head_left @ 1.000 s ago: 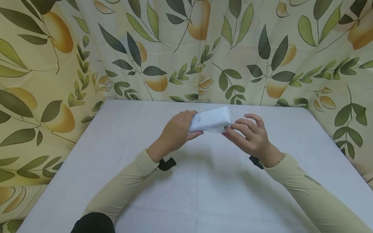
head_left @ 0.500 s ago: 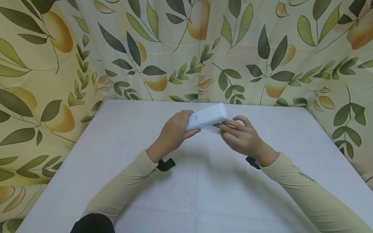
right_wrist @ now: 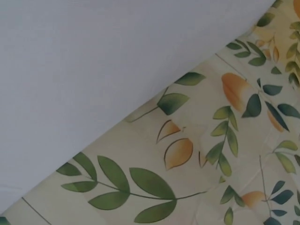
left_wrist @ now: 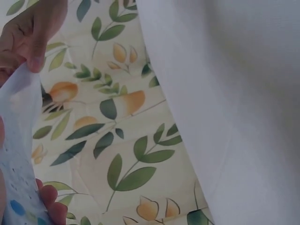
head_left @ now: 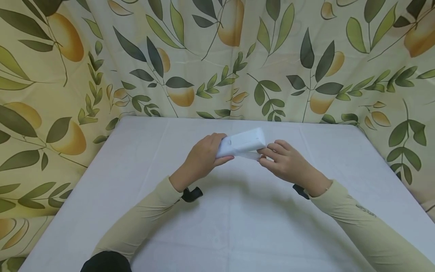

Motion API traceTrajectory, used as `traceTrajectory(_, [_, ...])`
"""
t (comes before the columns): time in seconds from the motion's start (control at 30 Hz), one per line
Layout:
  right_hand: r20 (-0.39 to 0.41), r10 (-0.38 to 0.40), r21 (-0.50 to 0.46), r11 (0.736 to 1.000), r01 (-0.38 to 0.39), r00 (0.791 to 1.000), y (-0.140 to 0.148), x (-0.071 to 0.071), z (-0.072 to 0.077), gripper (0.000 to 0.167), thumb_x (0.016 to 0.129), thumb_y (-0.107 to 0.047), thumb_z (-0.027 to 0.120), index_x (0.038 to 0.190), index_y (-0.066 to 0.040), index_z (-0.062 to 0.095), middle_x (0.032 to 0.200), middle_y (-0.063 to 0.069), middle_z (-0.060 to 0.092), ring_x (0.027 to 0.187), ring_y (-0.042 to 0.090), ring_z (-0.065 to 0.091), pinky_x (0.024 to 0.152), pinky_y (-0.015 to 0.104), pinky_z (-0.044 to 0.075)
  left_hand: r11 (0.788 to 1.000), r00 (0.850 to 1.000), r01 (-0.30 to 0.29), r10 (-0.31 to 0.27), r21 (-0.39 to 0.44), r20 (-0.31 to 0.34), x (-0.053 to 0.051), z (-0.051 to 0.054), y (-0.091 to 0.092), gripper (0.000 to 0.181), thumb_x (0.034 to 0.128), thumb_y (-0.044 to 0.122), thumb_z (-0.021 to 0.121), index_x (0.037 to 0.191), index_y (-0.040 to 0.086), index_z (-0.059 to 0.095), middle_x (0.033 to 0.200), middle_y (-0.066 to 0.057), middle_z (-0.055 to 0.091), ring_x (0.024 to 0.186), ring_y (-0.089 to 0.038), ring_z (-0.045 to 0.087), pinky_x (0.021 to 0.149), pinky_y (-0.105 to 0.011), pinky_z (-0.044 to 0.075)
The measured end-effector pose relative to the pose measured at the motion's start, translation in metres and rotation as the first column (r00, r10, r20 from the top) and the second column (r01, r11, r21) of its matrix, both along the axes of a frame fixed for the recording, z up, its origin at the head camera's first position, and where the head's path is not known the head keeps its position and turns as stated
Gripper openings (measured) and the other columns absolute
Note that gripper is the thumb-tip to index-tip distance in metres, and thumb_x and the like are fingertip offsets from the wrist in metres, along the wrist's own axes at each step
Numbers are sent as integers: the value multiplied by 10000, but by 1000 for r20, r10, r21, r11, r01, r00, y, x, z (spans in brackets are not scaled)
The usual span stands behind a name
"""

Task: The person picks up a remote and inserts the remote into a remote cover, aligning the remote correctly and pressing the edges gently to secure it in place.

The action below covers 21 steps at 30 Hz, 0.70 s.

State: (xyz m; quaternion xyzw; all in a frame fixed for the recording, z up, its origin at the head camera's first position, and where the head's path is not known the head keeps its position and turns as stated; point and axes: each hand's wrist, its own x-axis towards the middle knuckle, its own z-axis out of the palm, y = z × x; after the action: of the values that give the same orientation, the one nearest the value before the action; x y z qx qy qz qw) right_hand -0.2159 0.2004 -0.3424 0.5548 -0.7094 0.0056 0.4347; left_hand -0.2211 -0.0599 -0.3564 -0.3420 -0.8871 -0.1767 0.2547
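Observation:
In the head view a white remote control [head_left: 242, 142] is held up over the far part of the table, its plain back with a small latch mark facing up. My left hand [head_left: 203, 155] grips its left end, thumb along the near side. Thin translucent plastic film [head_left: 250, 155] hangs from its underside, and my right hand [head_left: 288, 163] pinches the film's edge by the right end. The left wrist view shows that film [left_wrist: 22, 96] stretched between the right hand [left_wrist: 35, 33] and the remote's face with its blue button. The right wrist view does not show the hand.
A white cloth covers the table [head_left: 224, 223]. Behind it and at the left hangs a curtain [head_left: 210, 90] patterned with leaves and fruit. Dark straps [head_left: 192, 194] sit at both wrists, and a black rounded thing [head_left: 107, 261] shows at the lower left.
My right hand's spread fingers have drawn together on the film's edge and pull it down off the remote's right end. The remote has shifted slightly left, rising and then dropping a little.

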Motion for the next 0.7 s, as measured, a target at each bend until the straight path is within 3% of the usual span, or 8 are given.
traceTrajectory(0.23, [84,-2,9,1000,1,996,6,0,2,375,1013,-266,351,889,-34,618,808,84,671,724,233,581,664,352,498,999,1000,-10,10,-50,11,1,-1,-3,563,834,441,667,1177,12,549,1079,-88,640,880,-190,612,743,-306,528])
traceTrajectory(0.53, [51,21,42,999,-23,998,9,3,1,360,1004,-193,345,1008,10,643,854,98,687,678,221,565,613,339,488,996,999,-22,25,-89,37,1,-3,-9,559,837,448,661,1178,20,549,1070,-84,646,881,-188,617,758,-321,533])
traceTrajectory(0.7, [41,20,61,998,-23,999,9,4,0,346,1001,-192,361,975,-5,652,843,99,668,698,231,564,630,347,495,992,1000,-28,30,-123,10,2,-3,-11,565,826,473,663,1174,44,548,1029,-75,644,845,-185,608,721,-315,530])
